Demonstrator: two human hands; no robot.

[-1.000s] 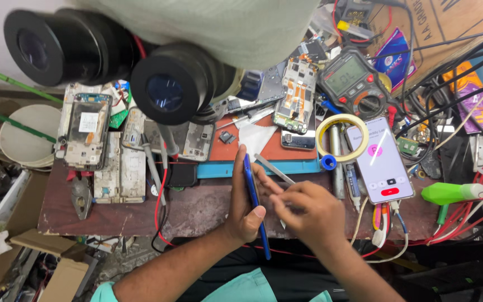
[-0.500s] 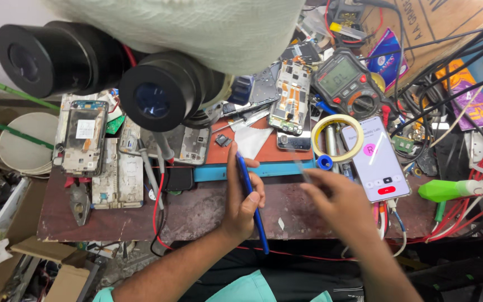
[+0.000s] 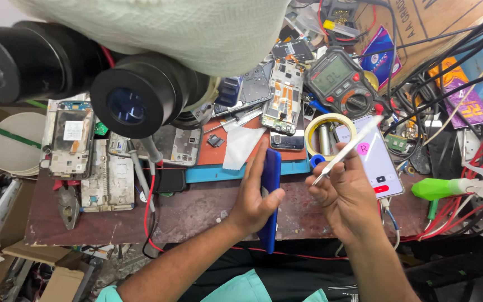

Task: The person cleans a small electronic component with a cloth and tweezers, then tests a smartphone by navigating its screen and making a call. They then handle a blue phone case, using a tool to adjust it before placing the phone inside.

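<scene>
Left hand (image 3: 252, 198) gripping blue phone (image 3: 270, 184), right hand (image 3: 345, 193) pinching tweezers (image 3: 346, 150), tape roll (image 3: 331, 132) beyond

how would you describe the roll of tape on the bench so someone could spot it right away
Start at the big black microscope eyepiece on the left and look right, past the orange mat, to the meter with a dial. Just below it lies the roll of tape, beside a lit phone. It is the only pale yellow ring there.

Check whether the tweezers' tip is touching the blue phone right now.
Apart. The head view shows the tweezers in the right hand, their tip clear of the blue phone, which the left hand holds on edge.
</scene>
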